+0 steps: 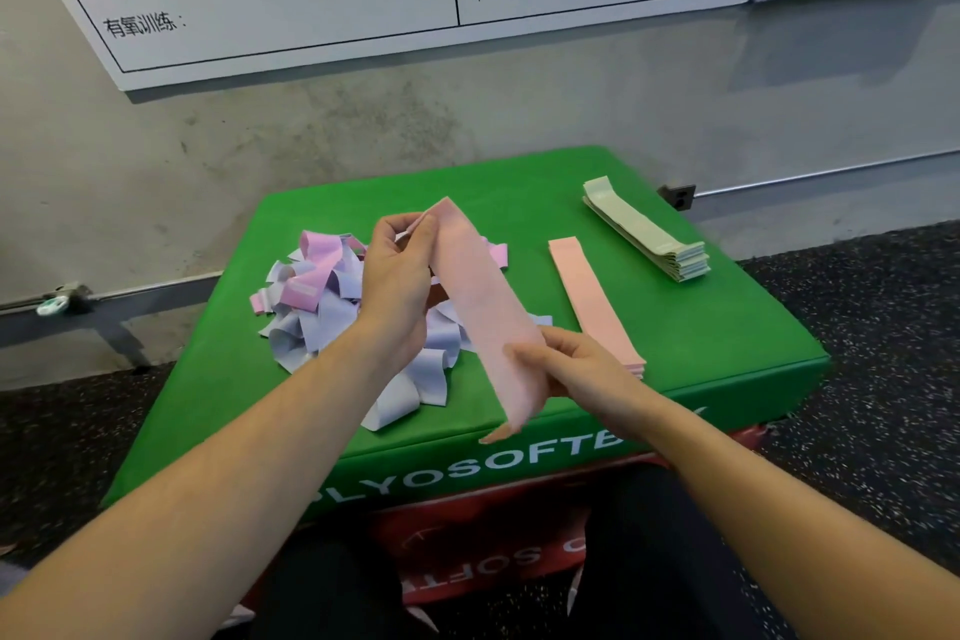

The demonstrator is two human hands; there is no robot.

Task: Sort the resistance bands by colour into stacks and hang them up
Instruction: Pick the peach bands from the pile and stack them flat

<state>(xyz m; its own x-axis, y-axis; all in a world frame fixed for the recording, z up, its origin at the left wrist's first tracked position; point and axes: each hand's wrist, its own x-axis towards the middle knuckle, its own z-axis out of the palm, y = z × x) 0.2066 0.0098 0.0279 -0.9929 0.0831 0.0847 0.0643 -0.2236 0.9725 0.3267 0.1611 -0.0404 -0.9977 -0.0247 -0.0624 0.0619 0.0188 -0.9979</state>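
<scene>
- Pink band [478,307]: held flat above the green box [727,327]; its near tip is motion-blurred.
- Left hand [397,270]: pinches the band's far end, hiding part of the unsorted heap [322,307].
- Right hand [576,364]: fingers curled round the near end.
- Pink stack [592,296], right; green stack [644,229], far right.

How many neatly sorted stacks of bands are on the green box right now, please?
2: a pale green stack at the far right corner and a pink stack just left of it, beside the right hand. The unsorted pile may hide more.
</scene>
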